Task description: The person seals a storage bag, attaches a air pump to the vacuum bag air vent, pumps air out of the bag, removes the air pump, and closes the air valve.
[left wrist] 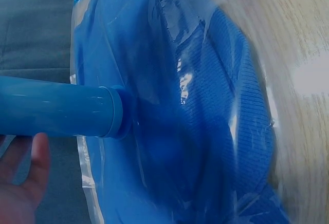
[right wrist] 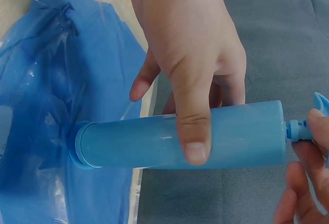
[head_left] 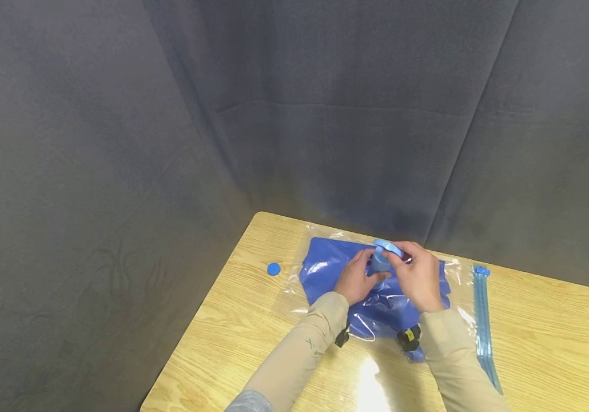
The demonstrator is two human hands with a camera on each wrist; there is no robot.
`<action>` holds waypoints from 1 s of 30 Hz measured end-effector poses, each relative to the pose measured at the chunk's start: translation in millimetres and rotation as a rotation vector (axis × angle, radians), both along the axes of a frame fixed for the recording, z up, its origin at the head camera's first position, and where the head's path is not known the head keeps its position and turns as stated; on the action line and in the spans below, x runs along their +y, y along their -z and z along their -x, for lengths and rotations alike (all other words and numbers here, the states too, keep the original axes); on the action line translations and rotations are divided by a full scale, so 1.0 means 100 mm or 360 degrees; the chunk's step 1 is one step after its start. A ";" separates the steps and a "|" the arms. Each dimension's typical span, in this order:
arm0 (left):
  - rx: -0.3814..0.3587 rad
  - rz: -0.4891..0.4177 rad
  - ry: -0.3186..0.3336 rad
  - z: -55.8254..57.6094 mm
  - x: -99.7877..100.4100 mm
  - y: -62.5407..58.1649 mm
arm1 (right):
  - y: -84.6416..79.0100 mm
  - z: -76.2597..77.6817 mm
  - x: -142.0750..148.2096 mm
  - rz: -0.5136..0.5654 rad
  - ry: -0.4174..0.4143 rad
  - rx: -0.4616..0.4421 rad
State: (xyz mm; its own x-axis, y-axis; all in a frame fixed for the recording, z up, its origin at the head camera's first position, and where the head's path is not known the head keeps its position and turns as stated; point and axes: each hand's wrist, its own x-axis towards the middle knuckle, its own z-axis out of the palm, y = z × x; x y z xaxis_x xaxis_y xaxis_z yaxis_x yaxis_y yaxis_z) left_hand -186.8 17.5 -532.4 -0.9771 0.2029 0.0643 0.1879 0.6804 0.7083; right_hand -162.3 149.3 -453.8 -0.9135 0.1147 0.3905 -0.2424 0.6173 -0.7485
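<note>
A light-blue hand pump point(right wrist: 241, 134) stands on a clear plastic storage bag point(head_left: 294, 286) that holds a folded blue garment point(left wrist: 216, 80). Its round base meets the bag's surface in both wrist views. My left hand point(head_left: 356, 278) grips the pump's barrel, thumb across its side in the right wrist view. Above it, my right hand point(head_left: 420, 277) holds the pump's handle point(head_left: 388, 247) by the fingers. A short length of plunger rod point(right wrist: 295, 130) shows between barrel and handle. Whatever lies under the pump's base is hidden.
A round blue cap point(head_left: 273, 269) lies on the wooden table point(head_left: 222, 320) left of the bag. Along the bag's right end runs a zip strip point(head_left: 482, 320) with a blue slider point(head_left: 481, 270). Dark grey cloth point(head_left: 325, 143) hangs behind the table.
</note>
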 end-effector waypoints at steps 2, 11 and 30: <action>0.0002 -0.0005 0.0000 0.00 0.00 0.00 | -0.01 -0.01 0.00 -0.0004 0.0008 0.0008; 0.0011 -0.0002 0.0008 -0.01 0.00 0.02 | -0.03 -0.02 -0.02 -0.0031 0.0029 0.0033; -0.0030 -0.0073 -0.0007 -0.01 0.00 0.01 | -0.79 -0.10 -0.08 0.0241 -0.0017 0.0681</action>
State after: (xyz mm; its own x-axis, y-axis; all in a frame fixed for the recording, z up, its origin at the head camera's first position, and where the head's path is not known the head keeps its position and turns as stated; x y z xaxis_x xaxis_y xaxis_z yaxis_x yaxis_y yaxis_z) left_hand -186.1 17.9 -533.3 -0.9791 0.1957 0.0551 0.1713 0.6481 0.7420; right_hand -152.0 141.1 -374.4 -0.6748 0.1911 0.7129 -0.5555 0.5044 -0.6610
